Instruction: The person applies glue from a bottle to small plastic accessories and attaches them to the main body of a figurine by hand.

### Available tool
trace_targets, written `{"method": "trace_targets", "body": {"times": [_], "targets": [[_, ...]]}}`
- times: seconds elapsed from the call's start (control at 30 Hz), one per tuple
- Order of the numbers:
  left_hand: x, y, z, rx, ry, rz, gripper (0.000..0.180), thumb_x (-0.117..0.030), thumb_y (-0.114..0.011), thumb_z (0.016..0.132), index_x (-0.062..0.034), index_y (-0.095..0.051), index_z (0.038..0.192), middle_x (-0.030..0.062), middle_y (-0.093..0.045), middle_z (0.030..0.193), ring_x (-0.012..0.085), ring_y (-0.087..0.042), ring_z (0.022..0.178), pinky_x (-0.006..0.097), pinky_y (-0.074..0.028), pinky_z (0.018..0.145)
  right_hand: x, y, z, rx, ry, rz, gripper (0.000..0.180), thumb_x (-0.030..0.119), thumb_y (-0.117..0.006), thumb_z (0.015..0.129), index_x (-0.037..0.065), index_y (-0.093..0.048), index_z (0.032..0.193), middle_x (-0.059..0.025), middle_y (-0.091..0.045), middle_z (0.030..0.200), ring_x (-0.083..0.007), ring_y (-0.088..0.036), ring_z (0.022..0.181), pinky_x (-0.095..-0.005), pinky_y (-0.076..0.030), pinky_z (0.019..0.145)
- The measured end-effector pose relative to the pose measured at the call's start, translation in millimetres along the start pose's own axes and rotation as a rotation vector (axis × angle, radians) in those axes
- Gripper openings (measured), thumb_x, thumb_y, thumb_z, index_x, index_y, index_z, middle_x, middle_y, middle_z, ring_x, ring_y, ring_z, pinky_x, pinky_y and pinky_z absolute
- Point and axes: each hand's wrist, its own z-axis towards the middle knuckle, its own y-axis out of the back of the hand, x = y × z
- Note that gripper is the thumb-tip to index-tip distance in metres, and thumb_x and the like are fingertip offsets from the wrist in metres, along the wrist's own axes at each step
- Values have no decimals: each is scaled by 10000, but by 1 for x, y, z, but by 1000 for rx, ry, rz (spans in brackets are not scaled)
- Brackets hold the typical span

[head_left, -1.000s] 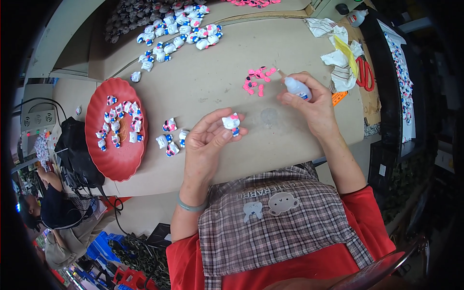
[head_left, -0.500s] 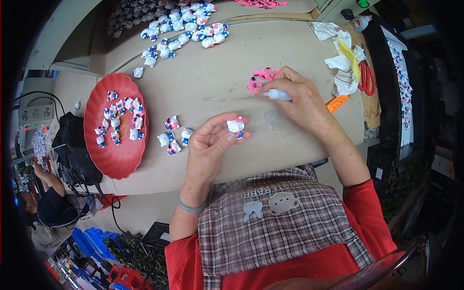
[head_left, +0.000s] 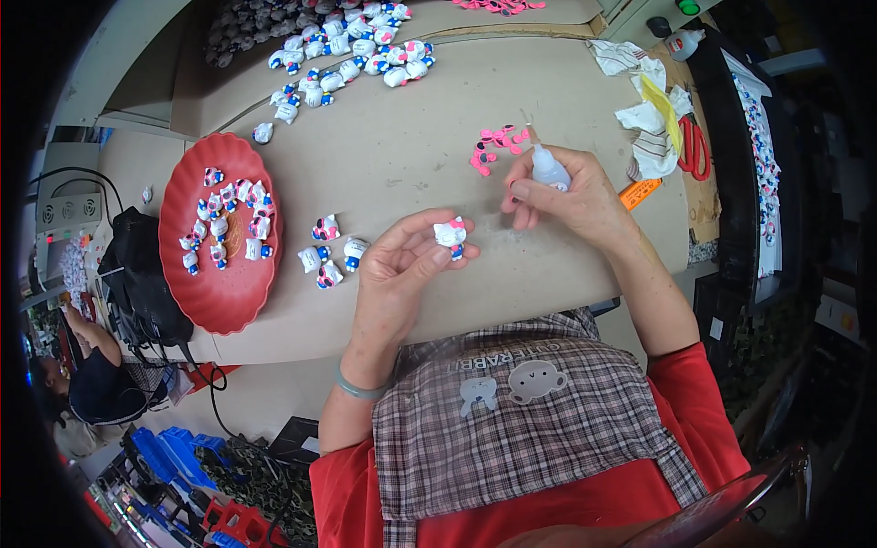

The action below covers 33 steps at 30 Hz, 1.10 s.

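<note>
My left hand [head_left: 402,269] holds a small white cat figurine [head_left: 450,234] with pink and blue parts between thumb and fingers, above the table's front edge. My right hand [head_left: 568,196] grips a small glue bottle [head_left: 548,169], its thin nozzle pointing up and away. Just beyond the right hand lies a cluster of pink bows [head_left: 496,145] on the table. Several finished figurines [head_left: 327,253] lie left of my left hand.
A red plate [head_left: 210,292] with several figurines sits at the left. A larger heap of white figurines [head_left: 343,50] lies at the far side. Crumpled cloths [head_left: 650,110], red scissors [head_left: 694,146] and an orange tool [head_left: 639,192] lie right. Another person [head_left: 87,384] is at lower left.
My right hand drew back from the pink bows toward me and tilted the glue bottle upright. My left hand kept the figurine, shifting slightly.
</note>
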Motion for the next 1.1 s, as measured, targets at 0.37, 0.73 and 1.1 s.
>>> {"method": "trace_targets", "body": {"times": [0.37,0.73,1.1], "targets": [[3,-8,3,20,13,8,352,-25,-602,870,32,-527,1210,190,-623,1122,224,-652,942,299,-528,814,-18,-7,-17,-27,77,56,109,32,-634,842,-20,-660,934,-80,-660,847,-119,-628,732,-253,-515,696],[10,-11,2,24,-17,106,349,-15,-607,872,38,-542,1211,131,-646,1064,186,-642,946,292,-524,825,-17,-27,-25,35,162,54,77,-3,-669,808,6,-639,879,-58,-615,867,-132,-624,774,-257,-514,717],[11,-16,0,16,-94,231,360,10,-609,861,66,-535,1209,123,-638,1044,161,-627,928,277,-524,814,-21,-29,-25,-48,125,-73,146,29,-715,791,6,-583,849,-50,-642,807,-95,-614,731,-227,-510,653]]}}
